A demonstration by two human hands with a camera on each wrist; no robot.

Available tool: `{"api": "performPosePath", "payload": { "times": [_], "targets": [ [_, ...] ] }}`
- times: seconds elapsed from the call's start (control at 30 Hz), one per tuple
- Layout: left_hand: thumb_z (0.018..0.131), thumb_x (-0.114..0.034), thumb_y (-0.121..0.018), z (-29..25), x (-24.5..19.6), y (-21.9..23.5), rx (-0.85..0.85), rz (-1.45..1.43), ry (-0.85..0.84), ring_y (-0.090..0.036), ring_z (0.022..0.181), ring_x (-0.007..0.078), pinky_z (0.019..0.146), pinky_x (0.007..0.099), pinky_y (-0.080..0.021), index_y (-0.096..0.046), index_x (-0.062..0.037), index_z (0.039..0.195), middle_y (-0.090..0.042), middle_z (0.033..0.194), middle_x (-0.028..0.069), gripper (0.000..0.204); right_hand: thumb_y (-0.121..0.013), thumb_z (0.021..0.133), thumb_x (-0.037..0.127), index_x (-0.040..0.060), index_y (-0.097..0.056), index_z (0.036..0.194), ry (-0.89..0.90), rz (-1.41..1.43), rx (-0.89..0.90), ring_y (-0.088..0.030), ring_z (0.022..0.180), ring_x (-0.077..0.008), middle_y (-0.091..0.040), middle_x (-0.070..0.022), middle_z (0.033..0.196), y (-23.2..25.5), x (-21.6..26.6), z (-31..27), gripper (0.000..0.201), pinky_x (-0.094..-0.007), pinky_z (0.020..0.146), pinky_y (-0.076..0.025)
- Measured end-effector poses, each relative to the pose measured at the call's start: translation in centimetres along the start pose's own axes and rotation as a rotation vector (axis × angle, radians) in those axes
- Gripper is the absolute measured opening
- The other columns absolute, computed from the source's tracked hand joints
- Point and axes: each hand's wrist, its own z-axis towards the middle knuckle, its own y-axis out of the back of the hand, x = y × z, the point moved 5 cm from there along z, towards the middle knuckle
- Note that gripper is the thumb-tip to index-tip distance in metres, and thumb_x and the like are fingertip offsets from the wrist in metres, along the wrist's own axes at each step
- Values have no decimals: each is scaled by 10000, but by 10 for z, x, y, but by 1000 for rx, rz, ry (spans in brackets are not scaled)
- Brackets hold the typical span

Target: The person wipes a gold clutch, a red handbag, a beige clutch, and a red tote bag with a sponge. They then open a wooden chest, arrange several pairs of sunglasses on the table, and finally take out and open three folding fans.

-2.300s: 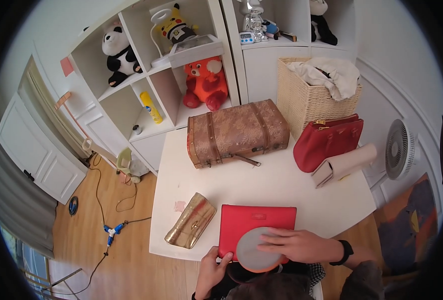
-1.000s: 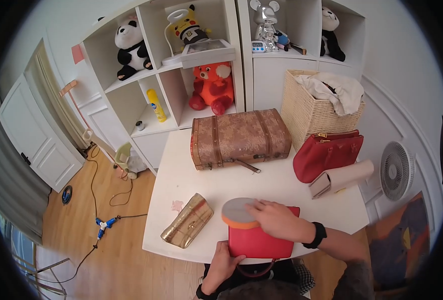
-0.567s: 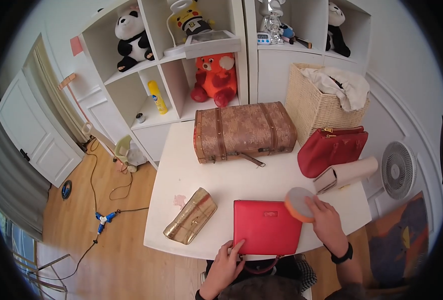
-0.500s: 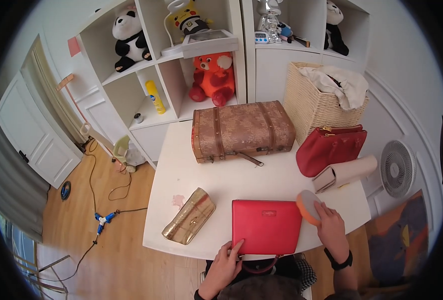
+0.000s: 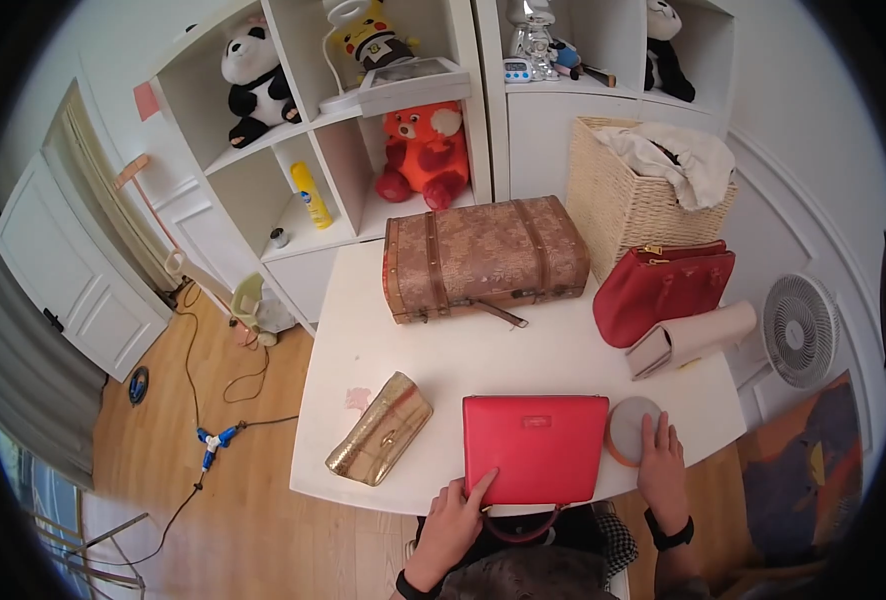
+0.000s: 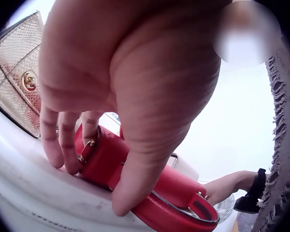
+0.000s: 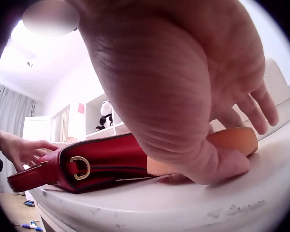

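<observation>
A red handbag (image 5: 535, 440) lies flat at the table's front edge, its handle (image 5: 523, 537) hanging toward the person. My left hand (image 5: 450, 525) rests at its lower left corner, with the index finger laid straight on the red face. In the left wrist view, more fingers come down beside the bag (image 6: 106, 159) and the thumb is by the handle. Right of the bag, a round orange pad (image 5: 623, 425) with a grey face lies on the table. My right hand (image 5: 666, 475) is over the pad's right side, fingers extended; its thumb lies along the near edge in the right wrist view.
Left of the bag lies a gold clutch (image 5: 381, 430) on the white table (image 5: 443, 355). A brown suitcase (image 5: 488, 255) stands at the back. To the right are a dark red handbag (image 5: 653, 295), a pale pink clutch (image 5: 698, 338), a wicker basket (image 5: 613, 215) and a fan (image 5: 801, 330).
My right hand has moved the pad off the bag's face to its right side and laid it on the table. The left hand has stayed at the bag's lower left corner.
</observation>
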Motion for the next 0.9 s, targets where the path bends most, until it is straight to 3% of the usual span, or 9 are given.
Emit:
{"api": "performPosePath", "payload": {
  "times": [0.1,0.23,0.3,0.33,0.4,0.43,0.5,0.7,0.9],
  "targets": [
    [806,-102,-704,1,-1,5,-29,2,-24,-581,890,328,802,431,-498,-373,-242,1501,-505,1025,131,783,-466,859,-22,14,-356,1474,-2,-11,46,-360,1319,-547,-283,-307,1524,7,6,-5,625,-557,1092,-325],
    [801,-147,-731,2,3,8,-39,-2,-43,-588,852,314,787,416,-505,-391,-266,1494,-525,980,113,782,-506,813,-47,20,-343,1480,10,-14,77,-305,1374,-518,-239,-275,1554,14,13,-11,690,-572,1105,-306],
    [760,-143,-758,3,1,12,-48,-18,-41,-584,879,306,813,398,-501,-439,-267,1467,-528,947,91,786,-628,777,-20,26,-355,1471,17,21,62,-273,1392,-512,-227,-266,1556,21,21,-14,747,-561,1116,-305],
    [760,-143,-758,3,2,12,-51,-16,-39,-584,879,306,813,398,-501,-439,-267,1467,-528,947,91,786,-628,777,-20,26,-355,1471,20,23,60,-273,1392,-512,-227,-266,1556,33,28,-15,747,-561,1116,-305],
    [747,-151,-765,4,3,13,-57,-19,-56,-584,866,297,801,390,-502,-456,-264,1458,-530,934,88,783,-736,725,57,46,-362,1472,147,337,131,-257,1396,-514,-243,-291,1533,58,55,-16,835,-556,1125,-290],
    [747,-151,-765,4,4,13,-60,-17,-55,-584,866,297,801,390,-502,-456,-264,1458,-530,934,88,783,-736,725,57,46,-362,1472,150,338,128,-257,1396,-514,-243,-291,1533,58,61,-15,835,-556,1125,-290],
    [740,-177,-770,5,5,13,-63,-18,-76,-583,849,289,792,390,-501,-461,-247,1457,-535,914,88,784,-827,647,130,42,-370,1465,290,348,102,-288,1386,-502,-241,-287,1537,57,78,-16,941,-541,1116,-317],
    [764,-287,-735,7,2,17,-50,-7,-165,-575,851,258,790,389,-495,-421,-201,1485,-532,902,82,792,-788,692,148,80,-423,1451,531,256,26,-422,1304,-481,-265,-281,1533,34,103,-17,845,-473,1069,-408],
    [751,-234,-779,7,4,21,-110,-135,-179,-584,833,276,787,379,-504,-482,-174,1448,-548,908,92,760,-764,721,144,122,-482,1422,582,235,41,-506,1236,-429,-330,-256,1509,53,100,-14,756,-427,1000,-479]
  ]
}}
